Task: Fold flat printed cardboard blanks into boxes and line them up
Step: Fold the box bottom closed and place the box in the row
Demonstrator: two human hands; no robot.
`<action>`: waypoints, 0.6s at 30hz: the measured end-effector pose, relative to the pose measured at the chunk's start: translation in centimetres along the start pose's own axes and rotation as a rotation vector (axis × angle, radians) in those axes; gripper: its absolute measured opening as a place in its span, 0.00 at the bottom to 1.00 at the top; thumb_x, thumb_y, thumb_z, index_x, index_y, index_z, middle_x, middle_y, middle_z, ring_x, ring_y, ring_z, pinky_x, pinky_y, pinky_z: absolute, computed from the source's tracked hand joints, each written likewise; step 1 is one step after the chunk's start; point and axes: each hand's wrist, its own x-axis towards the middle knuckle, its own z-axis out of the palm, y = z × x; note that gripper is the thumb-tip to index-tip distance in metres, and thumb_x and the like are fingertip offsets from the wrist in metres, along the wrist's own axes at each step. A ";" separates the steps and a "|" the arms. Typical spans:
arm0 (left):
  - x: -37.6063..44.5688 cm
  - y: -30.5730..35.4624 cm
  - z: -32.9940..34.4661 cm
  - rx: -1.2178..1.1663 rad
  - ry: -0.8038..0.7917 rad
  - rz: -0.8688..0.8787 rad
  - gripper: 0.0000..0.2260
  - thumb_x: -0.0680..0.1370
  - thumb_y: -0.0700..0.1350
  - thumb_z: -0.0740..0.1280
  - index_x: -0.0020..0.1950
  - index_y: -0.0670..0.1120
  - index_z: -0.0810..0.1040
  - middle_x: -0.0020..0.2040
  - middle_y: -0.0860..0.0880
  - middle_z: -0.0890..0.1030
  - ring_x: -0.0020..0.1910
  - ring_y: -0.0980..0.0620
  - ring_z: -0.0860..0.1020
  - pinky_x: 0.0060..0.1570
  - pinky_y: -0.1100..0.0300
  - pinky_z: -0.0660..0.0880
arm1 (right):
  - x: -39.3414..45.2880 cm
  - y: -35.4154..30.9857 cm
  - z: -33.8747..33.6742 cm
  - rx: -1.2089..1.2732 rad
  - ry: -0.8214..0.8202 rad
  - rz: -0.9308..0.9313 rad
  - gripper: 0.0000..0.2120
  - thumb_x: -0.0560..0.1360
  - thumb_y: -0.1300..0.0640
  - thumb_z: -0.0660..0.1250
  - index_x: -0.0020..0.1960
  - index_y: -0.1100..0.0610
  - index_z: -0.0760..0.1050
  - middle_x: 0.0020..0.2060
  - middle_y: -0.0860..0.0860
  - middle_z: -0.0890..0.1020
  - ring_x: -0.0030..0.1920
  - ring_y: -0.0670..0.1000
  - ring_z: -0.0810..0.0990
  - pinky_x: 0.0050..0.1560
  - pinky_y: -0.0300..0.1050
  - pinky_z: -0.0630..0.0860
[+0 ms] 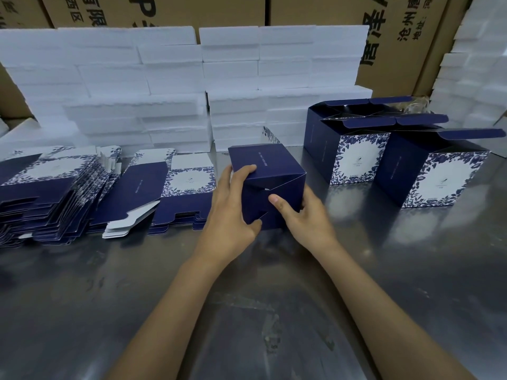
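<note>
A dark blue box (270, 171) lies on its side at the table's middle, its interlocked bottom flaps facing me. My left hand (231, 212) grips its left side, fingers over the top edge and thumb on a lower flap. My right hand (303, 218) holds the right side, thumb pressing on the flaps. Two folded boxes (356, 157) (439, 179) with blue-and-white floral fronts stand to the right, top flaps open. Flat printed blanks (142, 190) lie in stacks (46, 198) on the left.
White foam blocks (175, 86) are stacked in a wall along the back, with more foam (477, 72) at the far right. Brown shipping cartons (397, 31) stand behind them. The shiny metal table (247, 311) stretches toward me.
</note>
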 end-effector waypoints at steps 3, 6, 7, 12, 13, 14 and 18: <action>-0.1 0.2 0.0 0.023 -0.006 -0.003 0.43 0.72 0.40 0.75 0.73 0.69 0.53 0.81 0.58 0.48 0.78 0.62 0.47 0.63 0.60 0.60 | 0.0 -0.1 0.2 -0.032 0.048 0.009 0.21 0.76 0.45 0.73 0.67 0.49 0.76 0.54 0.44 0.85 0.54 0.46 0.83 0.57 0.53 0.82; -0.3 0.5 0.1 0.027 -0.023 0.001 0.43 0.72 0.41 0.75 0.74 0.69 0.52 0.80 0.59 0.46 0.78 0.62 0.47 0.63 0.61 0.59 | -0.1 -0.2 0.2 -0.069 0.085 0.018 0.21 0.76 0.43 0.73 0.66 0.48 0.76 0.53 0.44 0.85 0.54 0.47 0.83 0.56 0.51 0.81; -0.3 0.6 0.1 0.027 -0.027 0.002 0.43 0.73 0.41 0.75 0.74 0.69 0.52 0.81 0.59 0.46 0.78 0.63 0.47 0.62 0.60 0.59 | -0.2 -0.3 0.1 -0.085 0.096 0.020 0.21 0.76 0.43 0.72 0.66 0.48 0.76 0.52 0.44 0.85 0.54 0.47 0.83 0.55 0.50 0.81; -0.4 0.8 0.2 0.028 -0.030 0.011 0.42 0.73 0.42 0.74 0.74 0.69 0.52 0.81 0.59 0.46 0.78 0.63 0.46 0.62 0.61 0.60 | -0.4 -0.5 0.0 -0.136 0.134 0.022 0.20 0.77 0.41 0.71 0.65 0.47 0.76 0.52 0.44 0.85 0.54 0.49 0.83 0.55 0.53 0.80; -0.5 0.8 0.2 0.027 -0.029 0.012 0.42 0.73 0.42 0.74 0.74 0.69 0.52 0.80 0.59 0.46 0.78 0.63 0.46 0.62 0.62 0.59 | -0.4 -0.6 0.0 -0.142 0.137 0.021 0.20 0.77 0.41 0.71 0.65 0.47 0.76 0.52 0.44 0.85 0.54 0.50 0.83 0.55 0.53 0.80; -0.5 0.9 0.2 0.025 -0.029 0.013 0.42 0.73 0.42 0.74 0.74 0.70 0.51 0.80 0.60 0.46 0.78 0.63 0.46 0.61 0.63 0.59 | -0.4 -0.6 0.0 -0.147 0.142 0.021 0.19 0.77 0.41 0.71 0.65 0.47 0.76 0.51 0.44 0.85 0.53 0.50 0.83 0.55 0.54 0.80; -0.6 0.9 0.2 0.021 -0.028 0.009 0.42 0.73 0.42 0.73 0.74 0.70 0.52 0.80 0.61 0.46 0.78 0.62 0.47 0.60 0.63 0.59 | -0.5 -0.6 0.1 -0.166 0.157 0.019 0.19 0.77 0.40 0.70 0.64 0.48 0.76 0.50 0.45 0.85 0.53 0.51 0.83 0.53 0.54 0.80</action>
